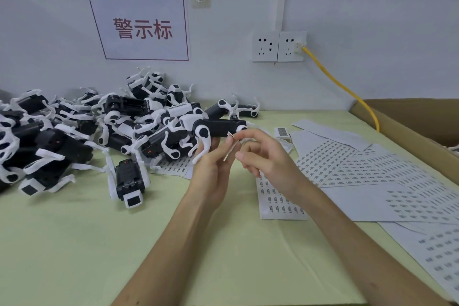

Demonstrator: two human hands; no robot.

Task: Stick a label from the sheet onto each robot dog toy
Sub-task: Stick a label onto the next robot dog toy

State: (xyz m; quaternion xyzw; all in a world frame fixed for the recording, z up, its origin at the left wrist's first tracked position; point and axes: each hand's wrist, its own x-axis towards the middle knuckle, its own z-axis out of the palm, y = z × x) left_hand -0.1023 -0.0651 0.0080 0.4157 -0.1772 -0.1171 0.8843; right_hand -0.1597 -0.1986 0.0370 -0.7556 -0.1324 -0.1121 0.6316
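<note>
My left hand holds a black and white robot dog toy up above the table, its fingers curled round the toy's white leg. My right hand is right beside it and pinches a tiny label at its fingertips, close to the toy's black body. A thin pale strip hangs between the two hands. Label sheets with rows of small printed labels lie spread on the table to the right. One narrower sheet lies under my right forearm.
A big pile of robot dog toys covers the left and back of the green table. One toy lies apart in front of the pile. A cardboard box stands at the right. A yellow cable runs from the wall socket.
</note>
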